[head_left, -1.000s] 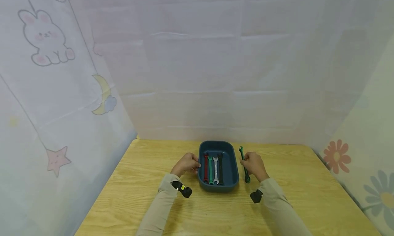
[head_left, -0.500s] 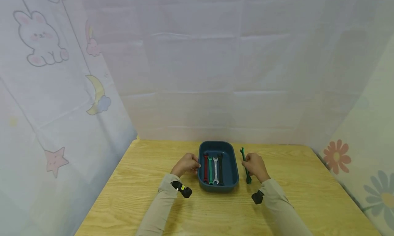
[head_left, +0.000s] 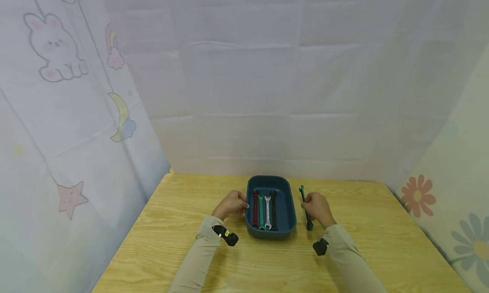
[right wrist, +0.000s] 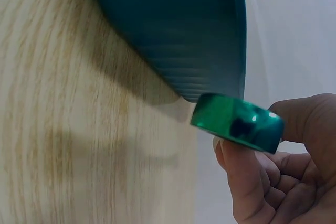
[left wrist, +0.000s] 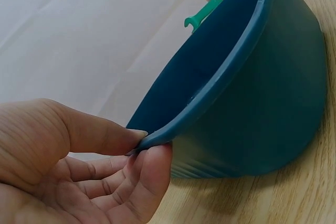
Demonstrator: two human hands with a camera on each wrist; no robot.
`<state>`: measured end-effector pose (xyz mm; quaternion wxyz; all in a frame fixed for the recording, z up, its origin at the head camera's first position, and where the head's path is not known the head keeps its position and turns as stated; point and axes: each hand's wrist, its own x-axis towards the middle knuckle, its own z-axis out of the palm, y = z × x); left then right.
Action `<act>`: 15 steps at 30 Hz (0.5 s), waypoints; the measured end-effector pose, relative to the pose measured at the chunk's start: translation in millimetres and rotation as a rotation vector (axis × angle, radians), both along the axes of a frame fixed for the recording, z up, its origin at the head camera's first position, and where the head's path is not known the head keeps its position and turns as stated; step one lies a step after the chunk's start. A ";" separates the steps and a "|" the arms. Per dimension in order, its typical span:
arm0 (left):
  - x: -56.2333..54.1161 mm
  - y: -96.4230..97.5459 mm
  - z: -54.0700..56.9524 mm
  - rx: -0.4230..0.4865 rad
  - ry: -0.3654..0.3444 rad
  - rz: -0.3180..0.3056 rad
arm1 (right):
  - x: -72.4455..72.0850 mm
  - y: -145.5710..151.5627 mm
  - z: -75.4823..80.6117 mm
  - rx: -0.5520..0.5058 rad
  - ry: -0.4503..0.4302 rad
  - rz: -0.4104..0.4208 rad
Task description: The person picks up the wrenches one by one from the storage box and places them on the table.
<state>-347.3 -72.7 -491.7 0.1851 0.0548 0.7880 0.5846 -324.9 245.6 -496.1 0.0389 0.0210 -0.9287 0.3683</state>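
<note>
A dark blue bin (head_left: 285, 216) stands on the table. My left hand (head_left: 232, 203) pinches its left rim between thumb and fingers, plainly seen in the left wrist view. To the right of the bin, my right hand (head_left: 318, 208) holds a shiny green open-end wrench (head_left: 308, 221) by its middle. One end of this wrench (right wrist: 236, 123) looms large in the right wrist view, above the table and apart from the bin. Inside the bin, side by side, lie a red wrench (head_left: 255, 210), a green wrench (head_left: 261, 213), a silver wrench (head_left: 268, 213) and a black wrench (head_left: 274, 213).
The light wooden table (head_left: 382, 242) extends on both sides of the bin and in front of it. Pale printed sheets (head_left: 244, 93) hang behind the table and along its sides. Inside the bin, bare floor shows to the right of the black wrench.
My right hand has shifted slightly to the right and toward me, carrying the green wrench a little farther from the bin. The left hand and the bin have stayed put.
</note>
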 end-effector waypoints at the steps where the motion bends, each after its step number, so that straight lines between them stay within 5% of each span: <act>1: 0.0 0.0 0.0 0.000 -0.005 0.000 | 0.1 0.4 -0.9 0.000 0.002 0.002; 15: 0.8 0.3 1.1 0.005 0.012 -0.004 | 2.5 3.4 -3.9 0.010 -0.037 0.000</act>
